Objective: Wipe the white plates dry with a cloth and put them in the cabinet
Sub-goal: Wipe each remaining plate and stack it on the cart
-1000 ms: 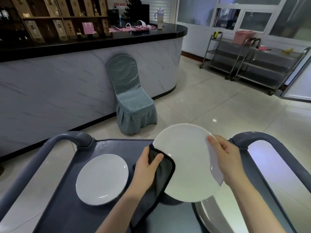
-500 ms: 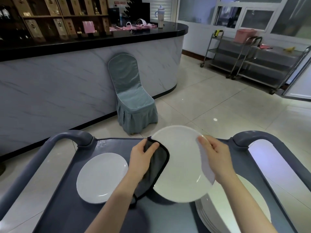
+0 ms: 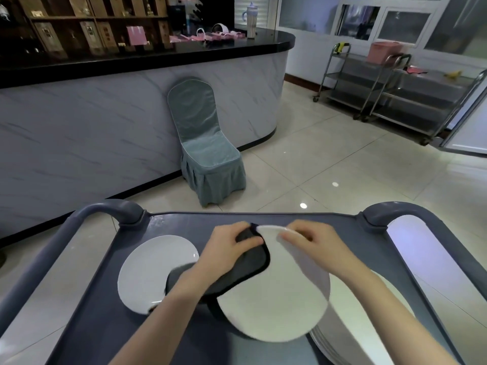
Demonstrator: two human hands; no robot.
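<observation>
A white plate (image 3: 274,306) is held above the grey cart (image 3: 110,333), tilted with its far rim up. My right hand (image 3: 316,248) grips that far rim at the top right. My left hand (image 3: 226,248) presses a dark grey cloth (image 3: 245,270) with a black border against the plate's upper left, thumb curled over the cloth. A second white plate (image 3: 147,272) lies flat on the cart at the left. Under my right forearm sits a stack of white plates (image 3: 369,330), partly hidden.
The cart's curved handles (image 3: 105,209) rise at its far corners. Beyond it a teal covered chair (image 3: 208,154) stands against a marble-fronted bar counter (image 3: 79,133). Steel trolleys (image 3: 395,93) line the far right wall, with tiled floor between.
The plate has tipped flatter and lower. Both hands have come together at its far rim, and the cloth has slid up and rightward across the plate.
</observation>
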